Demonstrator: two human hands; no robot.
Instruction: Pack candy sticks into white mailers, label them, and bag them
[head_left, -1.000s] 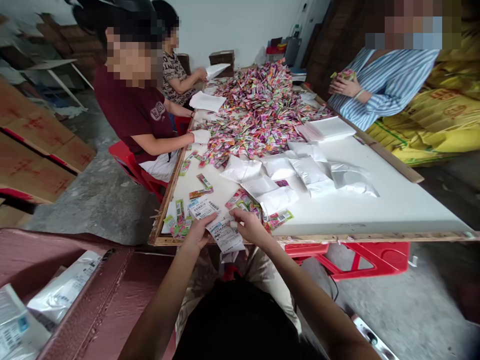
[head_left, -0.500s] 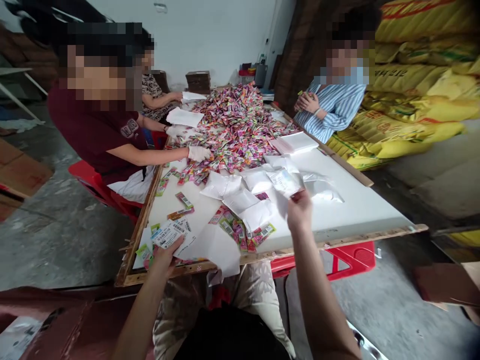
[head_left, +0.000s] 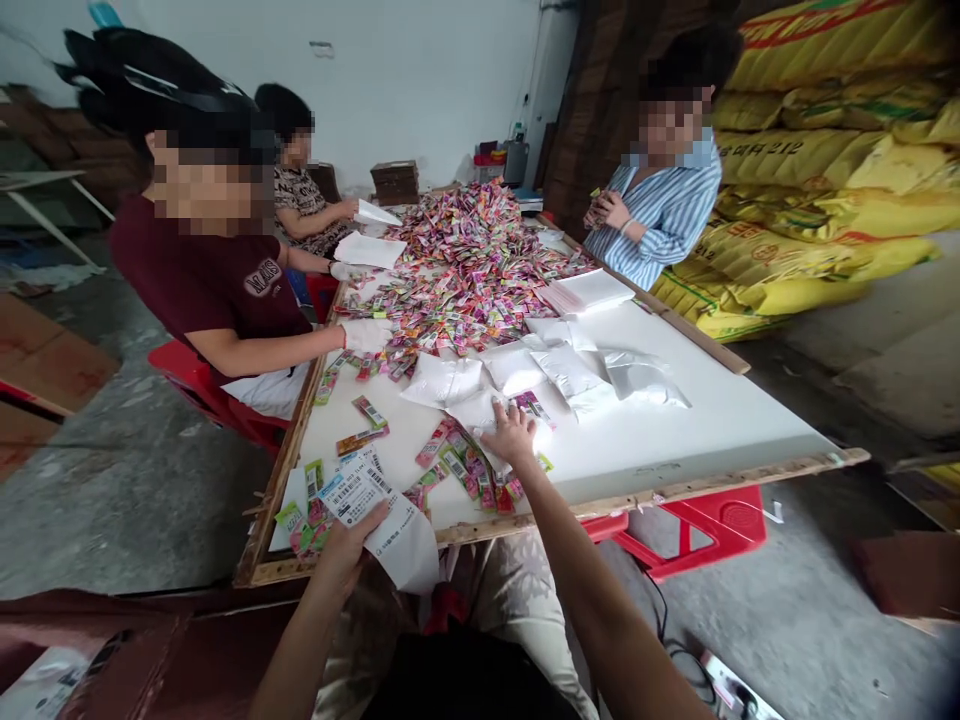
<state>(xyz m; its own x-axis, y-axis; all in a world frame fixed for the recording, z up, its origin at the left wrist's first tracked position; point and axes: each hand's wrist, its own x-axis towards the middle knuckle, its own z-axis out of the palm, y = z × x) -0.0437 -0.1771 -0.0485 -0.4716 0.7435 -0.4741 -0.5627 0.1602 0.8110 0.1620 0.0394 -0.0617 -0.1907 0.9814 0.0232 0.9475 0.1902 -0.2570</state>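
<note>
My left hand (head_left: 352,535) is closed on a strip of printed barcode labels (head_left: 358,490) with a white backing sheet hanging over the table's near edge. My right hand (head_left: 511,436) lies with fingers spread on a small heap of colourful sachets (head_left: 465,465) near the front of the white table (head_left: 675,430). Just beyond it lie several white filled bags (head_left: 570,372). A large pile of colourful sachets (head_left: 472,265) covers the far half of the table.
A person in a dark red shirt (head_left: 217,285) sits at the left with a gloved hand (head_left: 365,334) in the pile. Another person (head_left: 300,205) sits behind; a third in a striped shirt (head_left: 660,215) sits at the right. Yellow sacks (head_left: 825,180) are stacked at the right. Red stools (head_left: 697,520) stand under the table.
My right hand let go of the label strip, reached out to the white bags, then came back down onto the near sachet heap. My left hand keeps the labels. The view shifted right.
</note>
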